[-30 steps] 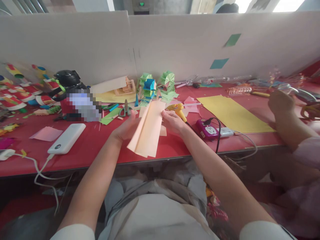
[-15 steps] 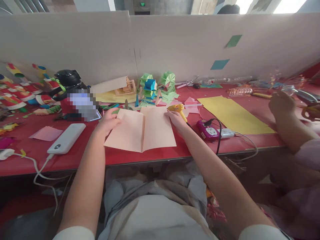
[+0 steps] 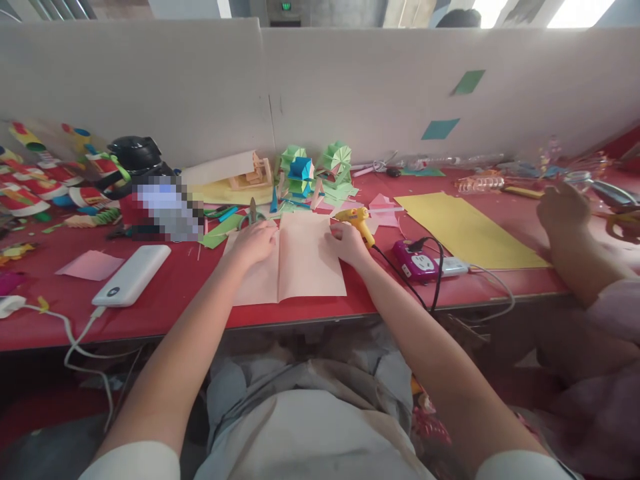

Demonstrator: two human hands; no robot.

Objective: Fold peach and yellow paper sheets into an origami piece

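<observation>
A pale pink sheet of paper (image 3: 313, 267) with a crease down its middle lies on the red table in front of me. My left hand (image 3: 257, 244) rests on its left half, fingers stretched toward the crease and pressing on the paper. At the right edge, my right hand (image 3: 349, 243) has its fingers bent over the sheet and grips it. Just beyond that hand is a yellow glue gun (image 3: 355, 217). Scissors (image 3: 251, 213) lie behind the sheet, close to a piece of green paper (image 3: 220, 231).
Folded green and blue paper shapes (image 3: 301, 175) stand near the partition (image 3: 350, 87). To the right are a purple power socket (image 3: 417, 260), a yellow sheet (image 3: 470, 230) and another person's hand (image 3: 563, 210). A white power bank (image 3: 133, 275) and a blurred-out phone (image 3: 170, 208) are left.
My left hand has moved right from the sheet's left edge onto the paper near the crease. The sheet has flattened and shifted slightly; my right hand stays at its edge.
</observation>
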